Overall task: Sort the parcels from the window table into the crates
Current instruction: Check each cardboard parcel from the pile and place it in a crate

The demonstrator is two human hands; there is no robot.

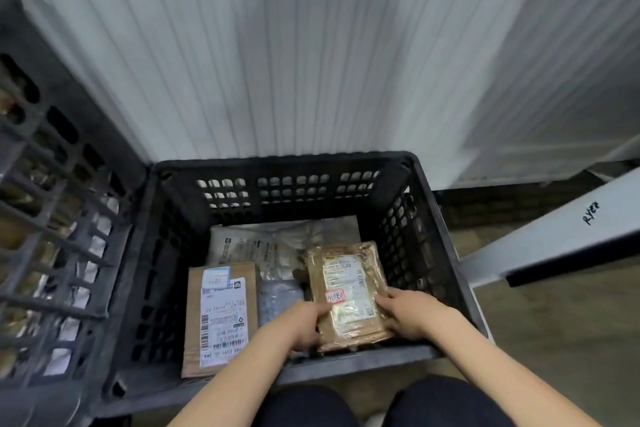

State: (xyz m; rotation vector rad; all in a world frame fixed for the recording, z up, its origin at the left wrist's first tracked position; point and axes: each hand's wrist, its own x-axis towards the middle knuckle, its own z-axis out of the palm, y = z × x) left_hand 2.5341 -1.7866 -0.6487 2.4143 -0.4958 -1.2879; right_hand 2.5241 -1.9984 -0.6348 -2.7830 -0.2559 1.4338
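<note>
Placement is the step in hand, by my reading: both hands hold a flat brown parcel wrapped in glossy clear tape (349, 291) low inside the black perforated plastic crate (446, 229), at its right near corner. The left hand (304, 321) grips the parcel's left near edge, thumb on top and fingers curled beneath; the right hand (410, 312) holds the right edge, thumb on the top face, its other fingers tucked out of sight under the parcel.

Beside it lie a brown cardboard box with a long white shipping label (221, 319) and pale grey plastic mailer bags (263, 246) (how many, I cannot tell). Next the parcel wants lowering flat and letting go.

Whether it already rests on the crate floor is hidden. A second dark slatted crate (52, 218) at the left is blurred, its contents unclear. Label print is unreadable.
</note>
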